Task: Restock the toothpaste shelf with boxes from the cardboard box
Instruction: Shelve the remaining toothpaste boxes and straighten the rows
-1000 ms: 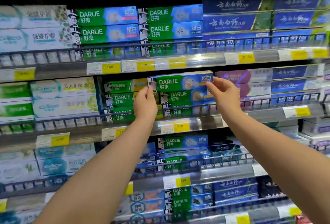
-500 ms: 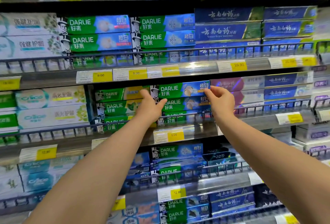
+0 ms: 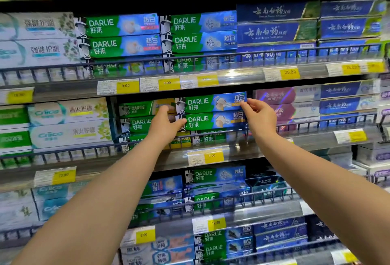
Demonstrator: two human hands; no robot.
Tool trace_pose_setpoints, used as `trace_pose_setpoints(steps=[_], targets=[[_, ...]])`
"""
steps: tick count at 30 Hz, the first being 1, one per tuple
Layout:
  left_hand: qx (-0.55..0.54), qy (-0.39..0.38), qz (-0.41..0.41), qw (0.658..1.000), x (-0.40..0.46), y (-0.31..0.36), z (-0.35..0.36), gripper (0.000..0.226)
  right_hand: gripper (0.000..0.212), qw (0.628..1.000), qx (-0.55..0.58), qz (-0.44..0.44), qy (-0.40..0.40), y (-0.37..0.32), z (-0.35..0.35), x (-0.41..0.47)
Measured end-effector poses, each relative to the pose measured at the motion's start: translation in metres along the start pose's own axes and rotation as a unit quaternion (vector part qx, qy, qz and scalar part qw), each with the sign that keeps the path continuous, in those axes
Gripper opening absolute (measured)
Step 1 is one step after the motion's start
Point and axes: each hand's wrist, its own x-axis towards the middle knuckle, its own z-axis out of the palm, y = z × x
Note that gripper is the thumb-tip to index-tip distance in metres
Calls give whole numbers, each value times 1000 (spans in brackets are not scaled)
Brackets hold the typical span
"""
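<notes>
A green and blue Darlie toothpaste box (image 3: 211,103) lies on top of a stack of like boxes (image 3: 213,120) on the middle shelf, behind the wire rail (image 3: 306,122). My right hand (image 3: 260,117) pinches that top box's right end with thumb and fingertips. My left hand (image 3: 166,126) is lower, at the stack's left end. Its fingers are spread against the boxes, the index pointing up and the thumb lying across the second box. The cardboard box is out of view.
Neighbouring stacks flank the spot: green and yellow Darlie boxes (image 3: 137,124) on the left, purple boxes (image 3: 280,98) on the right. The shelf above (image 3: 242,74) sits close over the top box. Yellow price tags (image 3: 214,156) line the shelf edges. More toothpaste fills the shelves below.
The Darlie box went from held out in front of the shelf by both hands to resting on the stack. My left hand let go and dropped lower, fingers spread.
</notes>
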Motion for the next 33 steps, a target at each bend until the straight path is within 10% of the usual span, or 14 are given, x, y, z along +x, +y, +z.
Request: trace_pose_setpoints(steps=[11,33], targets=[[-163,139,-40,976,-1,-6,13,8,21,996,56,64,19,7,5,-1],[-188,126,-11,974,-3,5,39,12,24,994,-72,20,75,22,-13,10]])
